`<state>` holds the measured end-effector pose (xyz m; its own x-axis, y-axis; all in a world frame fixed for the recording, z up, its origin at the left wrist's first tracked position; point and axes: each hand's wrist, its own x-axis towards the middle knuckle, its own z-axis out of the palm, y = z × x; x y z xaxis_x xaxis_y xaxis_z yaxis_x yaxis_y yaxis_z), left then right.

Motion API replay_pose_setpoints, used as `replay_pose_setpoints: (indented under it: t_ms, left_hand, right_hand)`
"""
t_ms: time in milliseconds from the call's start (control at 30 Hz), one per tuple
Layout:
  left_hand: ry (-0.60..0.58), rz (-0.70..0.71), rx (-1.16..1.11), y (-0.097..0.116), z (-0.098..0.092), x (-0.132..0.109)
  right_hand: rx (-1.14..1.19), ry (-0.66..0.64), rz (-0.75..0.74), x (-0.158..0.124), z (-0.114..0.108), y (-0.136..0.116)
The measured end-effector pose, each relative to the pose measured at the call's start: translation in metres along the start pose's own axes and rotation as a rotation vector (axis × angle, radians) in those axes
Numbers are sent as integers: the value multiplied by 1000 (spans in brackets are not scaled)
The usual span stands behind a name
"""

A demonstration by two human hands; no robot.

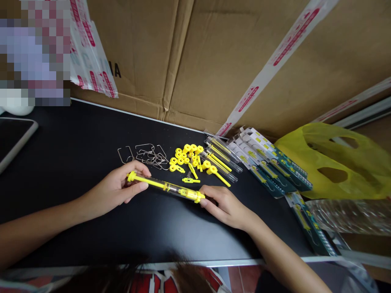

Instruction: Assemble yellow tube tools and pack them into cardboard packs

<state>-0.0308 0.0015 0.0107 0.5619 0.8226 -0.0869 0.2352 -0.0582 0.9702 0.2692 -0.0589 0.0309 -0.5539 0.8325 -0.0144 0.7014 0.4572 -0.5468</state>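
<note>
A clear tubular spring scale with yellow end pieces and a spring inside lies level across both hands, above the table. My left hand pinches its left end between thumb and fingers. At the other end, my right hand has its fingers closed around the yellow cap. Just beyond the tube lie bent wire hooks, a pile of small yellow rings and caps, and yellow rods. Several clear tubes rest to the right of these parts.
Printed boxes are stacked at the right, with another box nearer the front edge. Beside them are a yellow plastic bag and a clear plastic bottle. A phone lies far left. Large cartons stand behind the black table.
</note>
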Motion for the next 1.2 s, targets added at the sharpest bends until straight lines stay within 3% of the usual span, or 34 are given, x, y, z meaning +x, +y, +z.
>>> replay_pose_setpoints:
  t_ms: [1200]
  left_hand:
    - [-18,-29,26,1,1,2]
  right_hand:
    - [-4,-8,10,-1,1,2]
